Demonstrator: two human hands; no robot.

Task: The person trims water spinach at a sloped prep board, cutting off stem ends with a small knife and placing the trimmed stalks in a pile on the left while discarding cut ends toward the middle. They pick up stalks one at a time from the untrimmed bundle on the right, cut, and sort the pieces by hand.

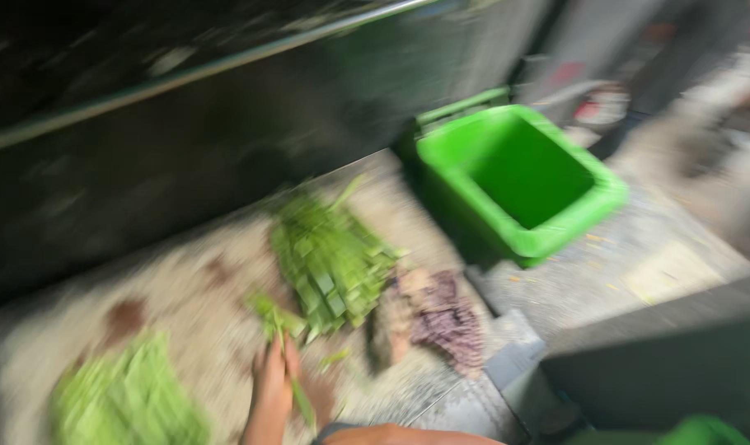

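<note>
The picture is motion-blurred. One of my hands (274, 383) reaches up from the bottom edge; which hand it is I cannot tell. Its fingers are closed on a few green stalks (280, 330) that stick out above and below the fist. Just beyond lies a heap of cut green stalks (330, 255) on the speckled stone slab (202, 288). A second pile of green leaves (124, 400) lies at the lower left. My other hand is out of sight.
A purple and brown cloth (437, 317) lies right of the cut stalks. An open green plastic bin (519, 177) stands on the floor beyond the slab's right end. A dark wall with a metal rail (185, 78) runs behind.
</note>
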